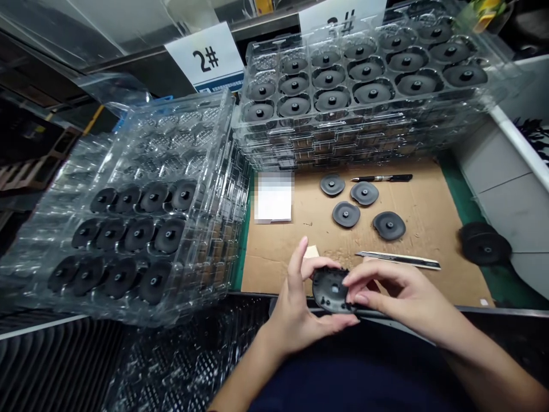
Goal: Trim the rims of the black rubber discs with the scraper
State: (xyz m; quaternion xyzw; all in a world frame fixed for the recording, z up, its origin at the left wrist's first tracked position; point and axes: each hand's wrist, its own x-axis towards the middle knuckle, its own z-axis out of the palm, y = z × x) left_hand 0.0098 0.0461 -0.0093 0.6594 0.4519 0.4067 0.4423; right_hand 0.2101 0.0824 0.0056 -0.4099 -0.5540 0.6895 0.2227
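Note:
In front of my body, my left hand (295,303) holds a black plastic disc (328,289) by its edge, between the thumb below and a finger above. The index finger is raised off it. The disc's underside faces up, showing a pale centre hole and small studs along the rim. Thumb and fingers of my right hand (386,286) pinch together at the disc's right edge; whether a tiny piece is between them is hidden. Just beyond the hands, a utility knife (398,260) lies on the cardboard (291,252).
Several similar discs (389,225) and a black pen (381,178) lie on the cardboard, near a white paper pad (273,200). Stacked clear trays with discs stand at left (210,143) and back (274,129). More black discs (484,244) lie at right.

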